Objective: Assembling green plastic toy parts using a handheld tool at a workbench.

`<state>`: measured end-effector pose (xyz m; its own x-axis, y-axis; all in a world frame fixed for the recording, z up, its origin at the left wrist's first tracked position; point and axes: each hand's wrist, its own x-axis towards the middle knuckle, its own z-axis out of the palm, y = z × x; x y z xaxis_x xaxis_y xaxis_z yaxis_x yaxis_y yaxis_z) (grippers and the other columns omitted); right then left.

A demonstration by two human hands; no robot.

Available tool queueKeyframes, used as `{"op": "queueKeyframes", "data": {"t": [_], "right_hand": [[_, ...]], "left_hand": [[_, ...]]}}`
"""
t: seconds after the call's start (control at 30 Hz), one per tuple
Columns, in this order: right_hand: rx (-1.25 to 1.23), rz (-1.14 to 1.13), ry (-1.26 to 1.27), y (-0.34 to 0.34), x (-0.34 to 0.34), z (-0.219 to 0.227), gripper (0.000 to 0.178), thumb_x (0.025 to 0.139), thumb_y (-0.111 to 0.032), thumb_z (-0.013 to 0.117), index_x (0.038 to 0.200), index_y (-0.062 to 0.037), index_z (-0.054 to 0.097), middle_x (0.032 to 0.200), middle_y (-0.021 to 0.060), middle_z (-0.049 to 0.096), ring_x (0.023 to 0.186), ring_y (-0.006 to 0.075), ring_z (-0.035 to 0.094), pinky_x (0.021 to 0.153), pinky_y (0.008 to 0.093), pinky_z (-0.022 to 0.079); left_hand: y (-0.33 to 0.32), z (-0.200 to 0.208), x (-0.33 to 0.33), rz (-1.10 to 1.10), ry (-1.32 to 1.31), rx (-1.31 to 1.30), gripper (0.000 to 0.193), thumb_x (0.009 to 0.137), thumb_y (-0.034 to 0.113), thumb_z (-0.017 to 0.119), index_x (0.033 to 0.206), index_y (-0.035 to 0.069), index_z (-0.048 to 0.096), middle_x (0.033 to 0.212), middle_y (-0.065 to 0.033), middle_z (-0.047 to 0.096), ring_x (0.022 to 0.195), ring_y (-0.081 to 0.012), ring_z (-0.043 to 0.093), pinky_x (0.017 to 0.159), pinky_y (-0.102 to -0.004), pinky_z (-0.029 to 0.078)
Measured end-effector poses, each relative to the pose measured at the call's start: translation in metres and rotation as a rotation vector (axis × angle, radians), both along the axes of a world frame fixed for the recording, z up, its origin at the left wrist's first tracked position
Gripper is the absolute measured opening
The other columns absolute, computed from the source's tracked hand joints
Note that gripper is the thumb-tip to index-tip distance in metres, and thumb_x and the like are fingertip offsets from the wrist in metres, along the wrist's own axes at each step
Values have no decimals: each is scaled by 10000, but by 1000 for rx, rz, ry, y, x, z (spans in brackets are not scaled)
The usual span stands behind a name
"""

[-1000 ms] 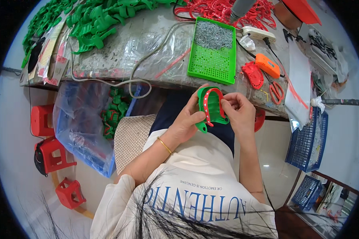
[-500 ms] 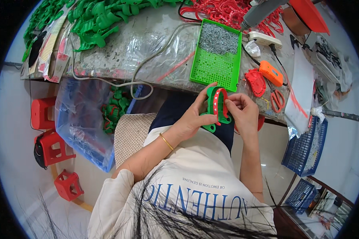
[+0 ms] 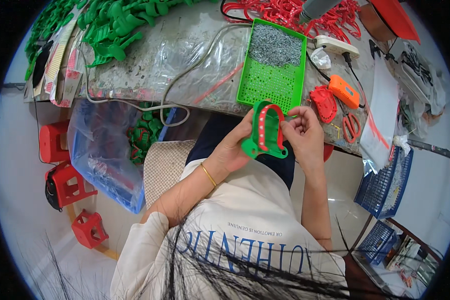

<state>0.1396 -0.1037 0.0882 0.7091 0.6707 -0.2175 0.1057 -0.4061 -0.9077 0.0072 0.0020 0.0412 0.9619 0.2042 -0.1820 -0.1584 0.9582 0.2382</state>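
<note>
A green plastic jaw-shaped piece [image 3: 271, 131] is in my left hand [image 3: 233, 145], whose fingers are wrapped round its left side and back. Along the piece's curved rim runs a red strip [image 3: 262, 131] with white tooth marks. At the right side of that rim, my right hand [image 3: 305, 134] pinches the red strip between thumb and forefinger, its other fingers curled. Just beyond the hands, a bright green tray [image 3: 265, 86] lies on the table, with a heap of small silvery metal parts [image 3: 276, 46] in its far half.
A red toothed plastic piece [image 3: 325, 104], an orange device [image 3: 344, 91] and red-handled scissors [image 3: 352, 128] lie right of the tray. Green parts [image 3: 120, 30] and red strips [image 3: 330, 20] are heaped at the back. A plastic-lined blue crate [image 3: 102, 160] stands at left, red stools [image 3: 67, 185] beyond it.
My left hand has turned the green piece so its hollow inside shows more, and shifted it slightly left. My right hand stays at the strip's right side.
</note>
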Motion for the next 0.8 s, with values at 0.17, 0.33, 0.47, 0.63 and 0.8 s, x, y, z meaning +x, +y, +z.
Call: {"op": "queueKeyframes", "data": {"t": [0.17, 0.33, 0.47, 0.63, 0.8], "right_hand": [[-52, 8, -31, 0, -3, -1, 227, 815, -19, 645, 1010, -20, 529, 707, -24, 523, 610, 17, 487, 533, 147, 386], [-4, 3, 22, -1, -7, 4, 208, 826, -30, 644, 1013, -14, 553, 729, -19, 547, 636, 21, 500, 568, 160, 399], [79, 70, -145, -1, -29, 28, 184, 838, -59, 641, 1011, -2, 612, 833, 5, 619, 689, 46, 548, 625, 187, 432], [34, 215, -36, 9, -43, 40, 259, 811, -65, 660, 1060, -3, 628, 866, 40, 659, 748, 76, 599, 645, 210, 450], [32, 197, 35, 11, -45, 36, 236, 827, -73, 654, 1048, 4, 625, 855, 31, 649, 746, 71, 592, 651, 201, 451]], "left_hand": [[-1, -4, -1, -9, -20, 16, 755, 789, 328, 675, 1404, 144, 277, 1319, -71, 458, 1194, -224, 490, 970, -419, 439], [0, -2, -3, -21, -20, -79, 738, 782, 320, 684, 1391, 154, 302, 1321, -81, 456, 1184, -234, 499, 974, -428, 434], [-1, -8, -4, 21, -6, -33, 760, 772, 301, 699, 1397, 150, 294, 1323, -83, 452, 1200, -228, 480, 994, -409, 415], [-1, -10, -4, 66, -45, 80, 796, 755, 256, 721, 1411, 143, 285, 1311, -80, 448, 1205, -212, 461, 1024, -357, 378], [1, -10, -8, 79, -25, 120, 792, 759, 249, 714, 1416, 144, 283, 1305, -78, 450, 1196, -208, 467, 1012, -360, 388]]}}
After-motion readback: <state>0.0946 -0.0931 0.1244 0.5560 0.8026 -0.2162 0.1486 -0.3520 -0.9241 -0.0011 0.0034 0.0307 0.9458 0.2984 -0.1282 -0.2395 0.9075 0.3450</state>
